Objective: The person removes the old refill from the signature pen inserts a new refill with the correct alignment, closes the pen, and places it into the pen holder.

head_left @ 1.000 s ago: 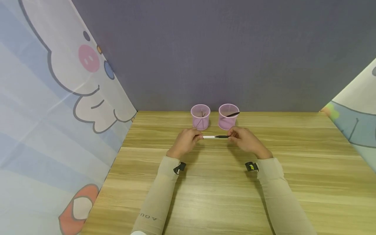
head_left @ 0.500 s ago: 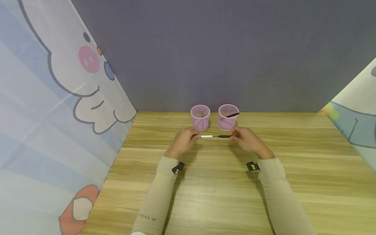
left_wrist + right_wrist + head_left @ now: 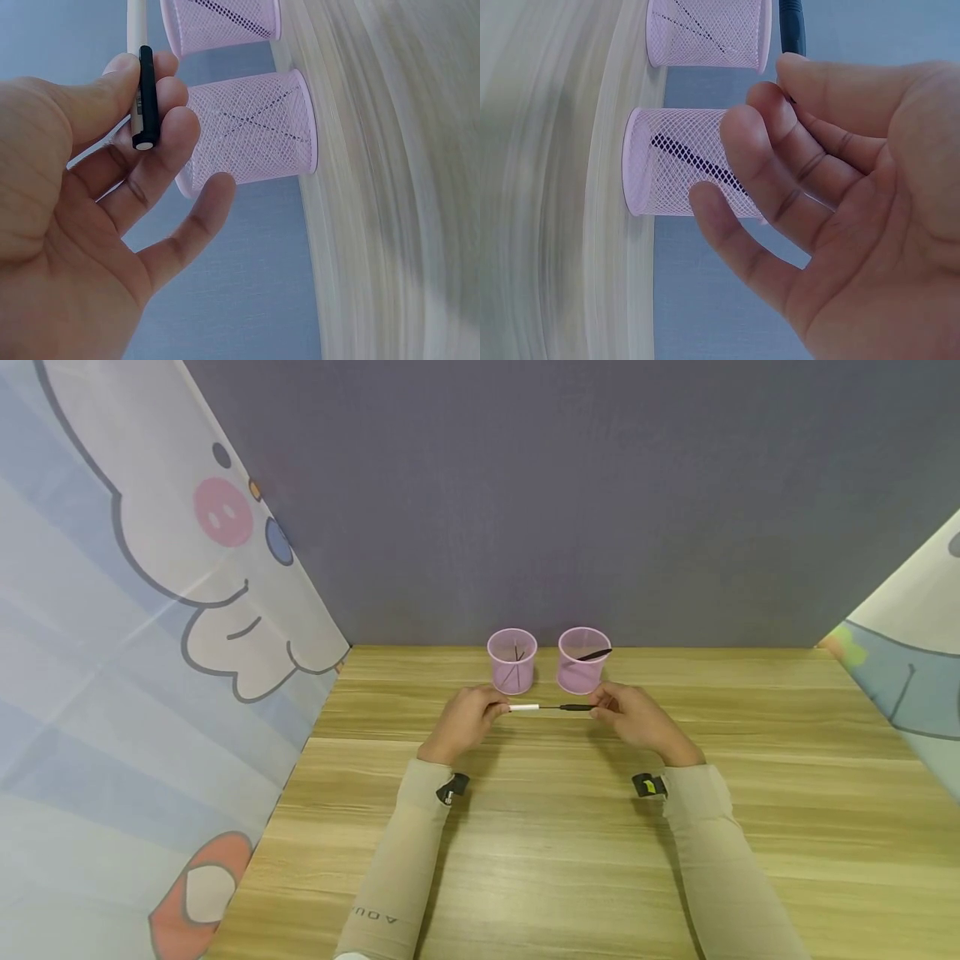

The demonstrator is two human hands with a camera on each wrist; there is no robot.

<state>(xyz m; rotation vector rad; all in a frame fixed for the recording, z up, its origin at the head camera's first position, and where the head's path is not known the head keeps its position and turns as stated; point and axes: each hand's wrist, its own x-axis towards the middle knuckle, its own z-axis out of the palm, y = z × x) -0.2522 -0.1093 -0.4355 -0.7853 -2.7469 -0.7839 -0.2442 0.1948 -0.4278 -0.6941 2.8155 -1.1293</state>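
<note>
A pen is held level in two parts in front of the cups. My left hand [image 3: 467,722] pinches its white barrel [image 3: 524,707], whose black clip [image 3: 148,94] shows in the left wrist view. Between thumb and fingertips, my right hand [image 3: 639,722] grips the black section [image 3: 576,707]. A thin dark refill [image 3: 549,707] bridges the gap between the two parts. Just beyond the hands stand two pink mesh cups. Thin dark sticks lean in the left cup [image 3: 513,677]; a thicker black piece [image 3: 597,654] leans in the right cup [image 3: 580,678].
The wood-grain table [image 3: 555,860] extends to both sides, with a grey panel [image 3: 570,510] rising behind the cups. A cartoon-printed sheet [image 3: 135,660] hangs along the left side, another [image 3: 926,668] at the right. Dark wrist cameras sit at both cuffs.
My hands have drawn slightly apart. The white barrel has slid left and the black section right, so more of the refill shows between them. The cups stay put.
</note>
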